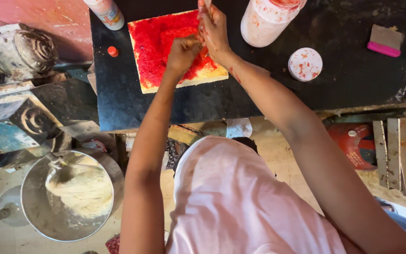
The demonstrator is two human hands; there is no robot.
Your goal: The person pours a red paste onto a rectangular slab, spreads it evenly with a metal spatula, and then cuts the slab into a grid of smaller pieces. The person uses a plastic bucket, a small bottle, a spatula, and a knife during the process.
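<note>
A flat rectangular yellow cake slab, spread with red jam, lies on the black counter. My left hand rests on the slab's middle with its fingers curled into a fist; whether it holds anything is hidden. Just beyond it, my right hand is smeared with red. It grips a thin red-smeared tool that runs out of the top of the frame. The two hands touch each other over the right half of the slab.
A white jam-smeared jar stands open right of the slab, its round lid nearby. A squeeze bottle and small red cap lie left. A pink scraper is far right. A metal bowl of dough sits on the floor.
</note>
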